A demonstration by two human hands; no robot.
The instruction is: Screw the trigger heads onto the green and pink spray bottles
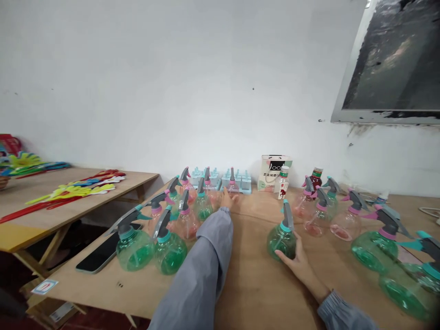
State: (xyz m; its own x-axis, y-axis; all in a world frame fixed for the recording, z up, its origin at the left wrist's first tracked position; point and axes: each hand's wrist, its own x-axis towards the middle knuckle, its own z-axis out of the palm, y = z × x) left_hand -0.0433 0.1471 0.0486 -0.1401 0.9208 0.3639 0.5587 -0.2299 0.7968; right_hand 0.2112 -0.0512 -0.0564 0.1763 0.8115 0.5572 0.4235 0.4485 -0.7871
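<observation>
My left hand point(228, 200) is stretched toward the wall, its thumb and fingers apart, just in front of a pink spray bottle point(233, 185). Whether it touches that bottle is hard to tell. My right hand point(298, 262) grips the round body of a green spray bottle point(280, 240) with a grey and turquoise trigger head; the bottle stands upright on the wooden table point(250, 284). Left of my left arm, green spray bottles point(171, 254) and pink spray bottles point(188, 223) stand in a cluster. More pink bottles point(345, 224) and green bottles point(373, 250) stand to the right.
Light blue popsicle molds point(245, 181) sit along the wall, beside a printed paper bag point(266, 176) and a drink bottle point(283, 183). A phone point(99, 254) lies at the left edge. On another table point(137, 183) lie colourful hand-shaped items point(65, 195).
</observation>
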